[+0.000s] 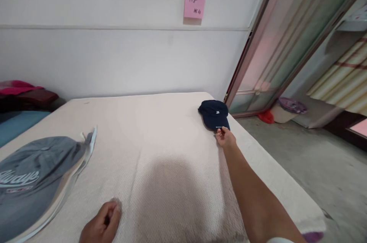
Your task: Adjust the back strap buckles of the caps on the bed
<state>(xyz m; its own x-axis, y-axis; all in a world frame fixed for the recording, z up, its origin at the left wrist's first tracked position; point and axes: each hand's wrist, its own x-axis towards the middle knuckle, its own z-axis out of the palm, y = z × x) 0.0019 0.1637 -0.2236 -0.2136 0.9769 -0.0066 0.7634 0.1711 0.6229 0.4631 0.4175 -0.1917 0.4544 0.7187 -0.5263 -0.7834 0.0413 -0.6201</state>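
Observation:
A navy baseball cap (213,114) with a small white emblem lies at the far right corner of the cloth-covered table (160,120). My right hand (225,137) reaches out to it, fingers pinched on the front edge of its brim. Low in the view, my left hand (101,223) rests on the cloth, curled into a loose fist with no object visible in it. Left of that hand sits a grey cap (43,174) with white lettering, partly cut off by the picture's edge.
A pink note (194,4) is taped to the white wall behind the table. Red and dark folded cloth (25,92) lies at the left. Beyond the table's right edge are a sliding door (258,44), a bin (286,109) and the floor.

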